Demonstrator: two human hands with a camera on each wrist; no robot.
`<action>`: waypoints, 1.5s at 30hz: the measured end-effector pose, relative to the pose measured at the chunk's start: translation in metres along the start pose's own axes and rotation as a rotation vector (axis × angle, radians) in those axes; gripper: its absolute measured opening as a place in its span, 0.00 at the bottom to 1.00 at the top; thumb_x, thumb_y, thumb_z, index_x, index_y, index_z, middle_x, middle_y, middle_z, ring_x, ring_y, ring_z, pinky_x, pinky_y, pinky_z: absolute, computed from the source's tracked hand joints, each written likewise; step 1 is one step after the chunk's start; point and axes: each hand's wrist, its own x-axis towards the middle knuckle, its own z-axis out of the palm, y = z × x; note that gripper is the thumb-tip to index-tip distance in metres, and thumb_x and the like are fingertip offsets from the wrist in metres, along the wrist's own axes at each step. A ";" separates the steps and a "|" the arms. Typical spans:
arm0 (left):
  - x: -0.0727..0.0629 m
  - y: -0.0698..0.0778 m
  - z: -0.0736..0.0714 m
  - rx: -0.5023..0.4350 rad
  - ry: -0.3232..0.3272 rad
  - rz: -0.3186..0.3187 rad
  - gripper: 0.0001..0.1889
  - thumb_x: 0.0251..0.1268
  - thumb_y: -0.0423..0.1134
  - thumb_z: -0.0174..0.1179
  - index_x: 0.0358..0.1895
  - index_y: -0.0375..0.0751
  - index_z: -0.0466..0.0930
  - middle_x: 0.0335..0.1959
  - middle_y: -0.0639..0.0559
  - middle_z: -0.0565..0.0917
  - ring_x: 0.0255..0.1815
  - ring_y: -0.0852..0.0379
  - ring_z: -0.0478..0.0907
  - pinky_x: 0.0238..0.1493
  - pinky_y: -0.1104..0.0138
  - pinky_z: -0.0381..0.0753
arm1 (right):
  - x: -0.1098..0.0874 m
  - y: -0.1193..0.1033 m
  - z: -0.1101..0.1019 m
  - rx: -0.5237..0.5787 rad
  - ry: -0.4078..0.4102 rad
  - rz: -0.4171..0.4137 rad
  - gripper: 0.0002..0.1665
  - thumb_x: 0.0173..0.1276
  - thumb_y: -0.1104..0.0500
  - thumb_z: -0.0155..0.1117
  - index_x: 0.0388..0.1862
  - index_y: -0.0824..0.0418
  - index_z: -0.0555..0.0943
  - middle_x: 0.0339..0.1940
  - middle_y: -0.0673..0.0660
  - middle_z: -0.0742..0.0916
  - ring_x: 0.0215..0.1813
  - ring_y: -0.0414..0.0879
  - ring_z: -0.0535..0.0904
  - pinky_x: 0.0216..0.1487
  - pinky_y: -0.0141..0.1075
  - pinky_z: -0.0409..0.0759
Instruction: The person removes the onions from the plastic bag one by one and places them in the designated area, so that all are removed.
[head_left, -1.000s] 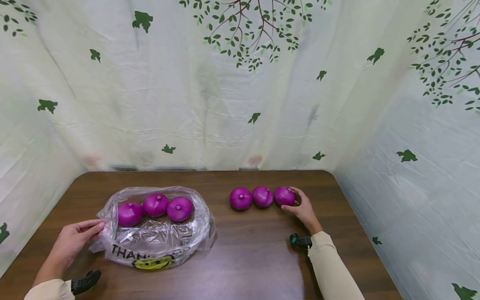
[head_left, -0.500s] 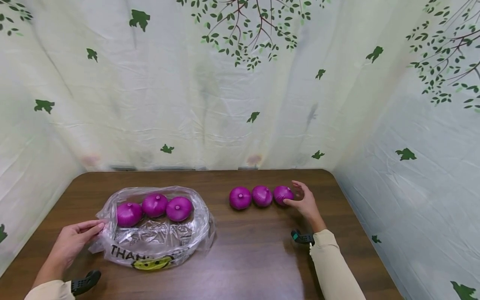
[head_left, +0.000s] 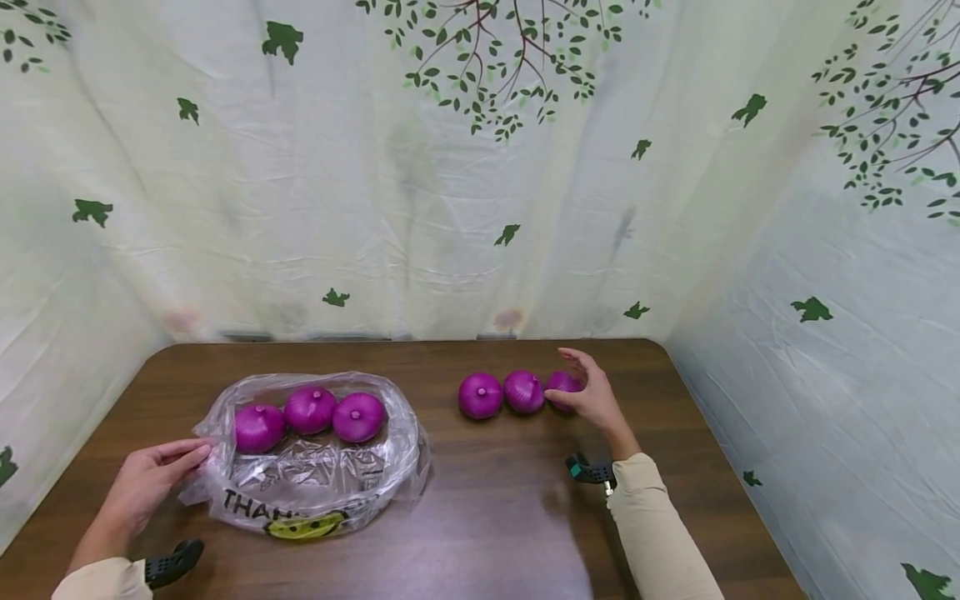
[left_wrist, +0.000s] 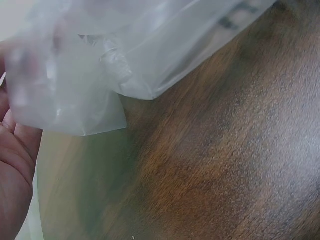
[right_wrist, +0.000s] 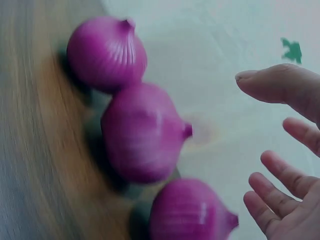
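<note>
Three purple onions [head_left: 311,410] sat inside a clear plastic bag [head_left: 397,467] on the left of the wooden table [head_left: 480,517], grouped toward the bag's far side. Black lettering beginning "THAN" and a yellow smiling print [head_left: 306,527] showed on its near side. The left hand [head_left: 146,483] pinched the bag's left edge between thumb and fingers. Farther right, at the table's far side, a left onion [head_left: 481,396], a middle onion [head_left: 524,392] and a right onion [head_left: 561,382] stood close together in a row. The right hand [head_left: 600,400] was released, holding nothing, with thumb and fingers spread; it partly covered the right onion in the head view, but the right wrist view showed it apart from all three. Beyond the table hung a pale curtain [head_left: 420,192] printed with green leaves.
</note>
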 end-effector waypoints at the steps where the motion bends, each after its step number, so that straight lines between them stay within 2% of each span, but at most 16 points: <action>1: 0.000 0.000 0.001 0.002 0.000 0.000 0.07 0.67 0.42 0.61 0.39 0.50 0.89 0.32 0.77 0.79 0.35 0.76 0.77 0.35 0.77 0.80 | 0.001 -0.001 0.002 -0.001 -0.007 -0.009 0.42 0.52 0.74 0.72 0.66 0.74 0.66 0.65 0.75 0.69 0.67 0.68 0.64 0.66 0.60 0.62; 5: 0.001 0.001 0.002 0.015 -0.003 -0.012 0.08 0.66 0.44 0.61 0.40 0.48 0.89 0.32 0.77 0.79 0.35 0.75 0.77 0.35 0.77 0.80 | 0.005 0.002 0.011 -0.025 -0.023 -0.070 0.42 0.51 0.74 0.73 0.65 0.74 0.67 0.64 0.76 0.70 0.66 0.68 0.65 0.65 0.61 0.63; 9: 0.003 0.001 0.001 0.035 -0.003 -0.036 0.13 0.67 0.44 0.61 0.43 0.39 0.87 0.32 0.77 0.78 0.34 0.75 0.76 0.36 0.77 0.80 | 0.015 0.012 0.021 -0.062 -0.039 -0.140 0.41 0.50 0.74 0.74 0.64 0.72 0.68 0.63 0.74 0.71 0.65 0.67 0.66 0.64 0.60 0.65; 15: 0.004 0.002 0.000 0.054 -0.007 -0.054 0.18 0.68 0.44 0.60 0.47 0.31 0.84 0.32 0.77 0.78 0.34 0.75 0.76 0.36 0.77 0.80 | 0.022 0.009 0.037 -0.056 -0.112 -0.129 0.41 0.52 0.66 0.76 0.65 0.65 0.70 0.64 0.68 0.72 0.65 0.62 0.67 0.63 0.60 0.67; 21: 0.005 0.002 -0.001 0.074 -0.006 -0.055 0.20 0.68 0.45 0.59 0.49 0.28 0.83 0.33 0.77 0.78 0.34 0.75 0.76 0.36 0.77 0.79 | 0.026 0.002 0.053 -0.026 -0.148 -0.123 0.41 0.51 0.67 0.77 0.65 0.63 0.71 0.65 0.65 0.72 0.66 0.61 0.67 0.64 0.58 0.67; 25: 0.005 0.001 -0.001 0.067 -0.008 -0.055 0.18 0.68 0.45 0.59 0.47 0.31 0.84 0.32 0.77 0.78 0.34 0.76 0.76 0.36 0.77 0.79 | 0.030 -0.006 0.063 -0.029 -0.175 -0.158 0.42 0.50 0.68 0.77 0.65 0.67 0.70 0.63 0.67 0.73 0.63 0.61 0.69 0.63 0.56 0.69; 31: 0.003 -0.001 0.000 0.036 -0.011 -0.025 0.09 0.68 0.44 0.60 0.40 0.46 0.88 0.32 0.77 0.79 0.35 0.76 0.76 0.36 0.77 0.79 | 0.035 -0.004 0.078 -0.016 -0.225 -0.192 0.41 0.50 0.69 0.76 0.64 0.66 0.70 0.62 0.63 0.74 0.62 0.58 0.70 0.62 0.53 0.71; 38: 0.002 0.000 0.000 0.025 -0.006 -0.023 0.08 0.67 0.44 0.61 0.39 0.49 0.88 0.32 0.77 0.79 0.35 0.76 0.76 0.36 0.77 0.79 | 0.041 -0.012 0.095 -0.012 -0.281 -0.187 0.42 0.52 0.68 0.76 0.66 0.65 0.69 0.63 0.63 0.74 0.63 0.58 0.71 0.62 0.51 0.72; 42: 0.002 0.000 0.000 0.038 -0.003 -0.027 0.09 0.67 0.44 0.61 0.40 0.46 0.88 0.32 0.77 0.79 0.35 0.76 0.76 0.35 0.77 0.79 | 0.047 -0.016 0.107 -0.005 -0.307 -0.208 0.42 0.49 0.68 0.77 0.65 0.64 0.70 0.62 0.62 0.76 0.62 0.57 0.71 0.62 0.53 0.71; 45: 0.003 0.001 -0.001 0.041 -0.005 -0.041 0.10 0.67 0.45 0.61 0.41 0.46 0.88 0.32 0.77 0.78 0.34 0.76 0.76 0.35 0.77 0.79 | 0.051 -0.018 0.116 -0.049 -0.326 -0.243 0.42 0.49 0.67 0.78 0.64 0.64 0.71 0.61 0.62 0.76 0.61 0.58 0.72 0.62 0.53 0.70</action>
